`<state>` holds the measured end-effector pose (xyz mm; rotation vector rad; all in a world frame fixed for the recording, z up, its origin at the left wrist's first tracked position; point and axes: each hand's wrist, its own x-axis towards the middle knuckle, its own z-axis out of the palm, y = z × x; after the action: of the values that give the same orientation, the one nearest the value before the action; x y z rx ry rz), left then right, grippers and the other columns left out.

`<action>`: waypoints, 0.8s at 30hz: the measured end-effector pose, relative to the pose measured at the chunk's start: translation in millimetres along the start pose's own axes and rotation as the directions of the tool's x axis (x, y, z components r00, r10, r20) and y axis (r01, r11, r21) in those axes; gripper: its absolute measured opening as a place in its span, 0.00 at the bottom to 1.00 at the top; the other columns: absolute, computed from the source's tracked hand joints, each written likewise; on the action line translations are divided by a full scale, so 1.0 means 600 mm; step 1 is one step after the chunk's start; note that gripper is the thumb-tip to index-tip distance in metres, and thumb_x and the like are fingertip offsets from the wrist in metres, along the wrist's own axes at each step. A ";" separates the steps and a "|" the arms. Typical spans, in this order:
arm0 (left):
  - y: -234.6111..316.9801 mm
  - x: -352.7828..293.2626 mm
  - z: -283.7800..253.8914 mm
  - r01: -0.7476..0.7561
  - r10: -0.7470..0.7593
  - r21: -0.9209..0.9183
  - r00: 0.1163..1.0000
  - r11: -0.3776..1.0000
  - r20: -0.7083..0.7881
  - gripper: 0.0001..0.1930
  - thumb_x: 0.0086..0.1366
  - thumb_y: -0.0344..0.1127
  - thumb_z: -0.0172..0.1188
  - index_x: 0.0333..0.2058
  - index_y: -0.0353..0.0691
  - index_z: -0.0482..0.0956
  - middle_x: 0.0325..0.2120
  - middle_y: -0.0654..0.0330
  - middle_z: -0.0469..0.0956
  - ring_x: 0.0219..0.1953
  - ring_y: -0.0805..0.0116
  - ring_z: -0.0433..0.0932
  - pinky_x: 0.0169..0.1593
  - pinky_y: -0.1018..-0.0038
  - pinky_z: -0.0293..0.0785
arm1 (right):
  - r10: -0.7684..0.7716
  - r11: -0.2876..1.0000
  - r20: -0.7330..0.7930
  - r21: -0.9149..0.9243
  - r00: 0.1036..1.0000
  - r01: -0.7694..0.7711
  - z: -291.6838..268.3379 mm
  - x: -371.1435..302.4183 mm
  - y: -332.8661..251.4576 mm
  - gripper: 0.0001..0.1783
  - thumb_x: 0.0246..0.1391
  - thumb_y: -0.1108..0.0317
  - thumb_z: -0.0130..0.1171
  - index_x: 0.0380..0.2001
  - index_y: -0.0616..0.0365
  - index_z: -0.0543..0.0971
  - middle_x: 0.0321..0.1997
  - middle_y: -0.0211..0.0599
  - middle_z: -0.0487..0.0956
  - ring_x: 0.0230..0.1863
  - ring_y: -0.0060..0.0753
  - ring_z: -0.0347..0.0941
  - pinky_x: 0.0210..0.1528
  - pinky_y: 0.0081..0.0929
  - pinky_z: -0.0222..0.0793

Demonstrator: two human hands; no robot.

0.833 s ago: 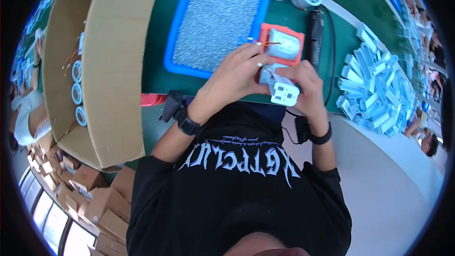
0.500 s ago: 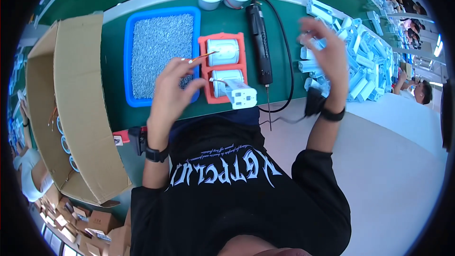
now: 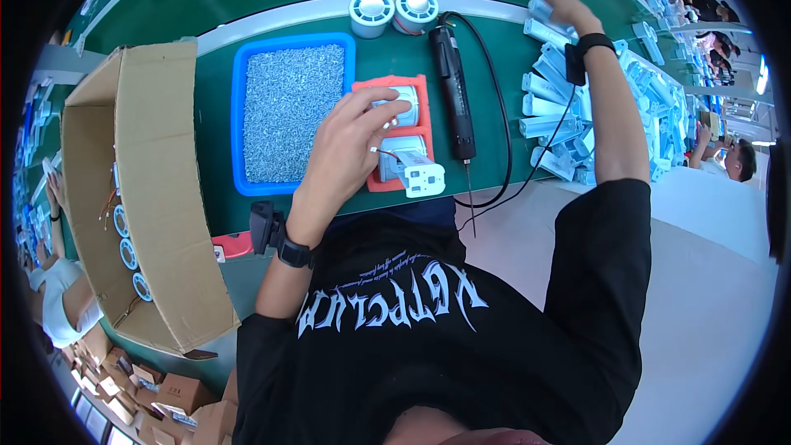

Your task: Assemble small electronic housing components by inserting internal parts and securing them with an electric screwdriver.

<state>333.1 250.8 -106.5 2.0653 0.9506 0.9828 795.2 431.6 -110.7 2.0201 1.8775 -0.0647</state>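
Currently, left hand (image 3: 350,128) over upper white cylinder (image 3: 409,107) in orange holder (image 3: 395,80), fingers half curled; cannot tell whether they grip. Lower white cylinder (image 3: 404,147) in same holder, white block-ended part (image 3: 425,181) jutting toward person. Right hand (image 3: 573,10) at far end of pale plastic parts (image 3: 544,128), fingers at one; grip unclear. Black corded screwdriver (image 3: 453,95) right of holder on table (image 3: 395,53), blue tray (image 3: 236,124) of small grey pieces (image 3: 288,107) left.

Spiky white lettering (image 3: 395,301) crosses the black T-shirt (image 3: 461,363), a smaller script line (image 3: 371,269) nearer its hem; the dark print on a cardboard carton (image 3: 183,393) is too small to read
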 end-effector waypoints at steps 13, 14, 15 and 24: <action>-0.015 0.013 0.006 0.163 -0.163 -0.181 0.986 0.970 0.017 0.06 0.61 0.29 0.56 0.36 0.36 0.80 0.32 0.52 0.79 0.31 0.52 0.78 0.35 0.66 0.74 | -0.114 -0.723 -0.640 0.578 0.760 0.379 -0.087 -0.323 -0.373 0.28 0.51 0.65 0.49 0.56 0.62 0.64 0.30 0.37 0.66 0.30 0.33 0.65 0.41 0.32 0.65; -0.018 0.013 0.013 0.147 -0.149 -0.217 0.989 0.965 0.009 0.06 0.61 0.30 0.57 0.36 0.37 0.80 0.31 0.52 0.79 0.31 0.52 0.78 0.35 0.66 0.74 | -0.189 -0.855 -0.550 0.499 0.813 0.139 -0.073 -0.344 -0.406 0.30 0.50 0.64 0.50 0.58 0.61 0.63 0.32 0.37 0.66 0.31 0.33 0.64 0.41 0.31 0.64; -0.021 0.015 0.017 0.131 -0.137 -0.246 0.991 0.960 -0.007 0.06 0.60 0.30 0.57 0.35 0.37 0.80 0.31 0.53 0.80 0.31 0.52 0.78 0.34 0.66 0.74 | -0.202 -0.865 -0.556 0.487 0.806 0.119 -0.068 -0.356 -0.421 0.30 0.50 0.64 0.50 0.58 0.61 0.63 0.32 0.37 0.66 0.31 0.33 0.64 0.41 0.31 0.64; -0.023 0.011 0.019 0.057 -0.080 -0.223 0.992 0.973 -0.097 0.06 0.59 0.31 0.58 0.34 0.38 0.80 0.27 0.55 0.79 0.28 0.55 0.78 0.30 0.66 0.74 | 0.046 -0.828 -0.509 0.462 0.859 0.318 -0.063 -0.373 -0.410 0.28 0.57 0.67 0.50 0.60 0.58 0.59 0.42 0.46 0.69 0.40 0.39 0.70 0.49 0.36 0.66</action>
<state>340.7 260.5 -120.8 1.8012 0.9161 1.1166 524.4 238.4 -71.2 1.3495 2.2841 -3.8133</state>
